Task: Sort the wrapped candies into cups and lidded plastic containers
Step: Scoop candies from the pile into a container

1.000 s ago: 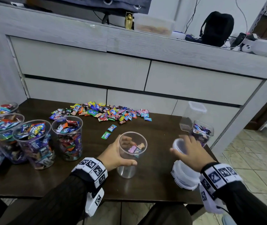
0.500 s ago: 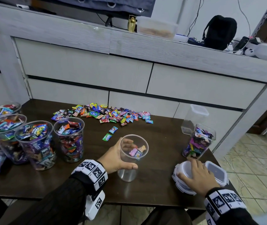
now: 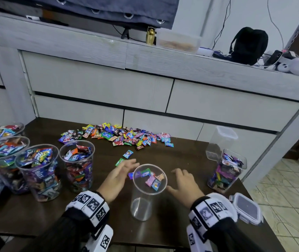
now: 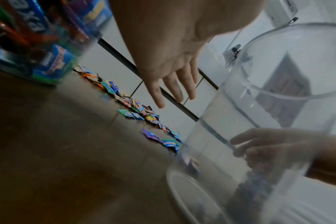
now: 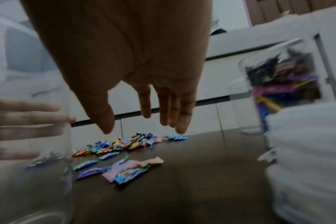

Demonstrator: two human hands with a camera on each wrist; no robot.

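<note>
Left hand (image 3: pixel 116 176) and right hand (image 3: pixel 186 182) hover, fingers relaxed.

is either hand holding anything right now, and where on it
Nothing is held. The left hand and right hand are open, fingers straight, on either side of the clear cup.

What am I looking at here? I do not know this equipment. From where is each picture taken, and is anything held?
There is no machine: a person works bare-handed and wears three cameras. The wide picture comes from the head; the two others come from the wrists and look along the fingers. On the table are a pile of candies, four full cups at the left, a clear cup in the middle and a full container at the right. The left hand and the right hand are open beside the clear cup. Nothing is held.
</note>
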